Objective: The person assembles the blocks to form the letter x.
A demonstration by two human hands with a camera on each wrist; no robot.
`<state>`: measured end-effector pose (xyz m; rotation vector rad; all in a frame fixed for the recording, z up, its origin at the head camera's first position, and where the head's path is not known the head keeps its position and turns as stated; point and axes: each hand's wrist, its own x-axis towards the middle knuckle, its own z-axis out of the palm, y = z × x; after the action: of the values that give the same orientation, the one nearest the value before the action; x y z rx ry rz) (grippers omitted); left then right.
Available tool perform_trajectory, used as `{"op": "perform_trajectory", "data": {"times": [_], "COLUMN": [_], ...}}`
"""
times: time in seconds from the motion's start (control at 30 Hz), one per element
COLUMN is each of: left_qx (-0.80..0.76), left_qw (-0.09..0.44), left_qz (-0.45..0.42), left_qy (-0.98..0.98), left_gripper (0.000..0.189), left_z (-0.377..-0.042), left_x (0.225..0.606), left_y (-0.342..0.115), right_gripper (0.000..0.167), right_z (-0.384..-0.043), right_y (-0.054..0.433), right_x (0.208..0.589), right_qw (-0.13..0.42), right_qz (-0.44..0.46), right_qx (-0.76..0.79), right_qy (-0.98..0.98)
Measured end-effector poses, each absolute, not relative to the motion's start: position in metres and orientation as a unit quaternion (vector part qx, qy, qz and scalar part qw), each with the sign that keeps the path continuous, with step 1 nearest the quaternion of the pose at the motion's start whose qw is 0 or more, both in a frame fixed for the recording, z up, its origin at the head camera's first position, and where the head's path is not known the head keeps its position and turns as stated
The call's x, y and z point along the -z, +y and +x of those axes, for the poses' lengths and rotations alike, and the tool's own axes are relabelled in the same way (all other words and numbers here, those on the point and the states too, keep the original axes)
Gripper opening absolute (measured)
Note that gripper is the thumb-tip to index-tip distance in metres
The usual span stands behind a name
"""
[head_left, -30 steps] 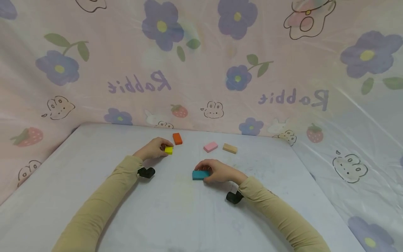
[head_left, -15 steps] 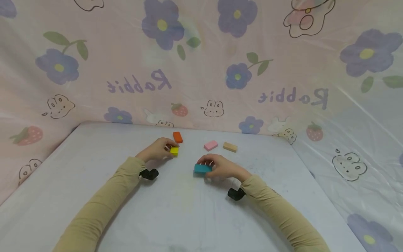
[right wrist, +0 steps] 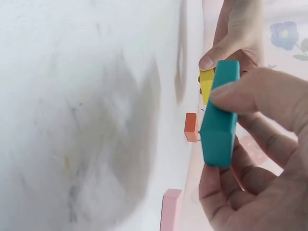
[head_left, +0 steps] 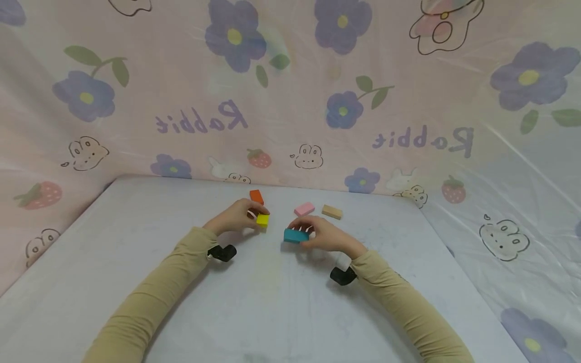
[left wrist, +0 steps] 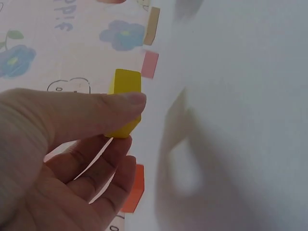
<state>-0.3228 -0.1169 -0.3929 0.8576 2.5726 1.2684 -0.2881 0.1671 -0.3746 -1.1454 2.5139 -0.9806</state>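
Between thumb and fingers, my left hand [head_left: 236,217] pinches a yellow block [head_left: 263,221], raised off the table with its shadow below in the left wrist view. My right hand [head_left: 324,234] grips a teal block [head_left: 296,236] by its right part; the thumb lies on its near face in the right wrist view [right wrist: 221,120]. The two blocks face each other across a small gap in the head view. Just behind the left hand lies an orange block [head_left: 256,196], partly covered by the fingers.
Farther back on the white table [head_left: 218,312] lie a pink block [head_left: 304,209] and a plain wooden block [head_left: 332,212]. A printed curtain [head_left: 290,91] rises behind the table's far edge. A black wrist camera [head_left: 222,253] sits below the left sleeve, another [head_left: 343,276] below the right.
My left hand has carried the yellow block to the right. The right hand has lifted the teal block and moved it away from me, so the two blocks are closer together.
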Motion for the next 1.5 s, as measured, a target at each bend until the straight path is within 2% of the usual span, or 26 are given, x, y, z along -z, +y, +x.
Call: {"op": "perform_trajectory", "data": {"times": [0.2,0.93,1.5], "left_qx": [-0.433,-0.461,-0.473], "left_qw": [0.077,0.097,0.103], "left_qz": [0.296,0.321,0.304], "left_qy": [0.848,0.822,0.820], "left_gripper": [0.039,0.043,0.042], "left_z": [-0.323,-0.314,-0.316], "left_x": [0.394,0.396,0.405], "left_y": [-0.108,-0.076,-0.063], "right_gripper": [0.040,0.041,0.039], "right_z": [-0.284,-0.288,-0.288], "right_y": [0.167,0.177,0.189], "right_x": [0.365,0.371,0.375], "right_qw": [0.109,0.091,0.102], "right_qz": [-0.373,-0.363,-0.340], "right_qx": [0.346,0.366,0.357], "right_qy": [0.854,0.852,0.864]}}
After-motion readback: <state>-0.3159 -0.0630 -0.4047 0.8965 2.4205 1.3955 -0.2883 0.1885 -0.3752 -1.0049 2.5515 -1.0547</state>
